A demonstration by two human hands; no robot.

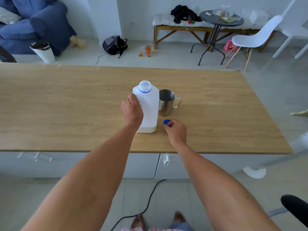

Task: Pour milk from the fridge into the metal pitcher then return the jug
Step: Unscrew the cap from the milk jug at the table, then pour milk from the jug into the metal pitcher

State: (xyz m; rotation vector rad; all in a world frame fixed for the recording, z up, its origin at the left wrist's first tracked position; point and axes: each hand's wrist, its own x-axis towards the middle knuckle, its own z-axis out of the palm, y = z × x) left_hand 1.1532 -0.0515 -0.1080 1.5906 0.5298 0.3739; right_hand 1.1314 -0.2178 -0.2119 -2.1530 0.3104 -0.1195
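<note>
A white plastic milk jug (150,104) stands upright on the wooden table (66,105), its mouth uncapped with a blue ring around the neck. My left hand (132,110) grips the jug's left side, at its handle. Right behind and beside the jug stands the metal pitcher (166,102), its handle pointing right. My right hand (176,130) pinches the blue cap (167,122) just above the tabletop, in front of the pitcher.
White cabinets with handles (166,160) sit below the table's front edge. A black cable (150,202) runs across the floor by my feet. Beyond the table are a white chair (255,39), a round dark side table (220,19), a backpack (115,45) and a blue sofa (33,25).
</note>
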